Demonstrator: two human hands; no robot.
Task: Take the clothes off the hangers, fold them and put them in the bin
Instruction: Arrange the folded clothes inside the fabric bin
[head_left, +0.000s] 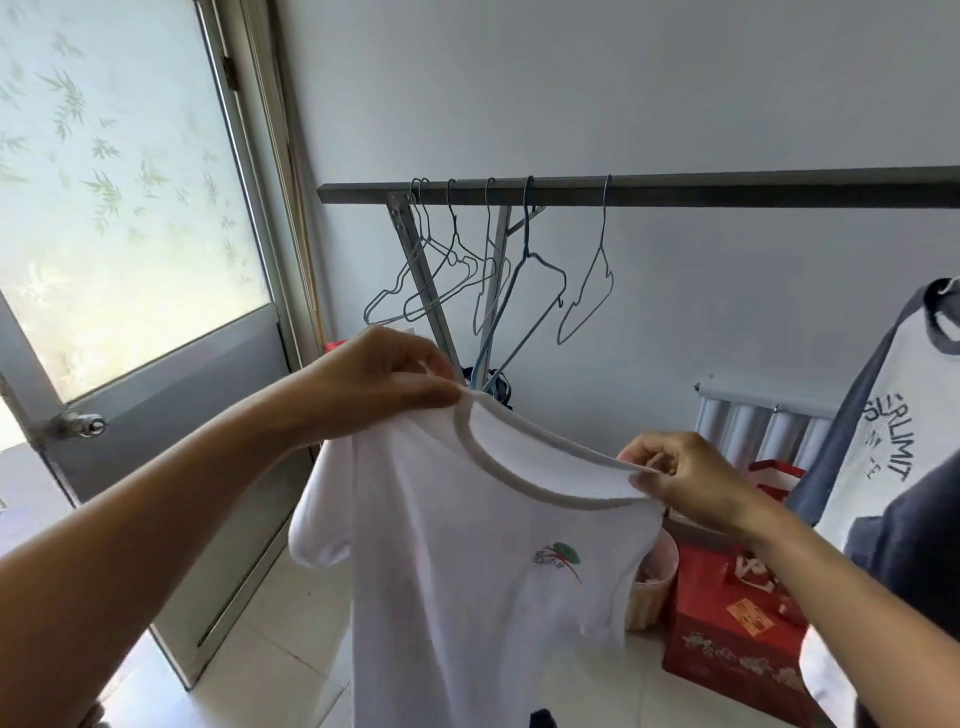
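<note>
A white T-shirt (467, 571) with a small red and green logo hangs in front of me, held up by its shoulders. My left hand (384, 374) pinches the left shoulder beside the collar. My right hand (680, 478) pinches the right shoulder at the collar's other end. Behind it, several bare wire hangers (519, 270) hang on a dark metal rail (675, 189). A white and grey-blue raglan shirt (893, 415) with printed letters still hangs at the right edge. The bin is not clearly in view.
A door (156, 364) with a frosted bamboo-pattern pane stands at the left. A red gift box (727, 639) and a pale pink bucket (652, 582) sit on the tiled floor at right, under a white radiator (763, 421). Dark clothing lies behind the rack legs.
</note>
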